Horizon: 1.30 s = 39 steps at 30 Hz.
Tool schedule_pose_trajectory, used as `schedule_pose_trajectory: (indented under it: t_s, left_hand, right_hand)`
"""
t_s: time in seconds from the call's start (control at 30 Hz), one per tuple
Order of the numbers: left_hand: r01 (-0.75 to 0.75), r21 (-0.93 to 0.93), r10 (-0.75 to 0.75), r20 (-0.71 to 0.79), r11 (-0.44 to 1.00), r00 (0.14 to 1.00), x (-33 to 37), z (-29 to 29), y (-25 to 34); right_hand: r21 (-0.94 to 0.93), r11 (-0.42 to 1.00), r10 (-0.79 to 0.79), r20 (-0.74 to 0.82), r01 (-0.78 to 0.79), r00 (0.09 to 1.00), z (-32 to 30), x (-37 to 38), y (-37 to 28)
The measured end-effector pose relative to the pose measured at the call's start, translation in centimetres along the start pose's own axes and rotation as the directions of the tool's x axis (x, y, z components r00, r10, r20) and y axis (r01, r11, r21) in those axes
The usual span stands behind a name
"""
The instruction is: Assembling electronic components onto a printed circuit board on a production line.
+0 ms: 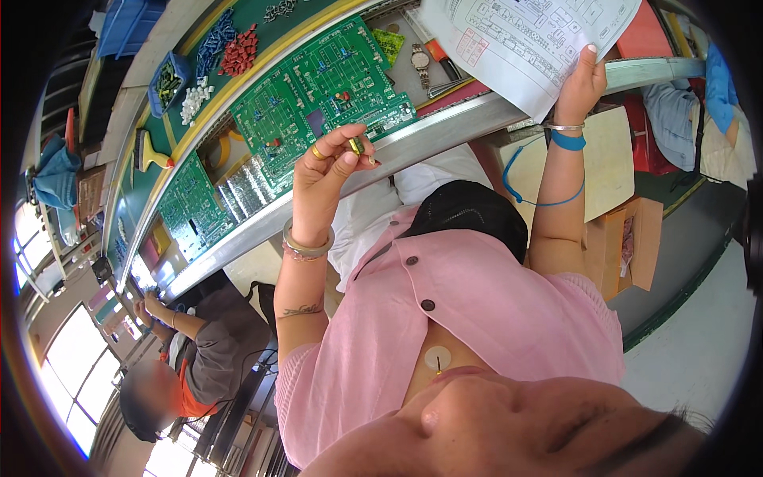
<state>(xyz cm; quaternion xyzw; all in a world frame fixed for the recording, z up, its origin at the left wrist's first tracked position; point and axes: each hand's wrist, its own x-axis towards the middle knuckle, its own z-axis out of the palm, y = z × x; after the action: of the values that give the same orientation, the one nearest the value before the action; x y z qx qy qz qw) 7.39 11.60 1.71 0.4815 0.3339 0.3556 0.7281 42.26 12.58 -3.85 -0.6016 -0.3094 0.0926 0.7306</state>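
Observation:
Pinched between the fingertips of my left hand (324, 165) is a small yellow-green electronic component (357, 146). That hand is in front of the bench edge, just below large green circuit boards (346, 67) fitted with a few blue and red parts. My right hand (584, 83), wearing a blue wrist strap (568, 141) with a cord, grips the edge of a white paper sheet (528, 44) printed with a layout diagram. The sheet is tilted up over the right side of the bench. Another green circuit board (192, 205) lies farther left.
Loose red parts (239, 51), blue parts (213, 46) and white parts (195, 101) lie in heaps behind the boards. A blue bin (168, 82) holds small components. A wristwatch (420, 65) rests beside the sheet. At the left, a co-worker (195, 362) sits along the metal bench edge (469, 119).

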Motion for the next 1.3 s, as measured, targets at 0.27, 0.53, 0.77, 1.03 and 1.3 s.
schedule_pose_trajectory:
  t_s: [0.27, 0.53, 0.77, 1.03, 1.3]
  left_hand:
    - [-0.006, -0.007, 0.006, -0.038, 1.0, 0.999, -0.01, 0.16, 0.09]
    - [-0.07, 0.003, 0.07, -0.077, 0.998, 0.995, -0.12, 0.43, -0.23]
    - [-0.054, -0.04, 0.051, -0.064, 0.998, 0.997, -0.16, 0.64, 0.11]
    - [-0.109, -0.058, 0.107, -0.05, 0.992, 0.993, -0.42, 0.39, -0.28]
    - [-0.121, -0.052, 0.119, -0.036, 0.991, 0.992, -0.59, 0.32, -0.28]
  right_hand:
    - [0.002, 1.0, -0.029, -0.001, 0.029, 1.0, -0.01, 0.11, 0.1]
    - [0.002, 1.0, -0.017, -0.003, 0.017, 1.0, -0.27, 0.16, 0.55]
    - [0.006, 1.0, -0.005, -0.005, 0.005, 1.0, -0.02, 0.14, 0.21]
    - [0.009, 1.0, -0.006, 0.0, 0.006, 1.0, -0.13, 0.2, 0.46]
    - [0.05, 0.998, -0.026, -0.001, 0.026, 1.0, -0.01, 0.07, 0.19]
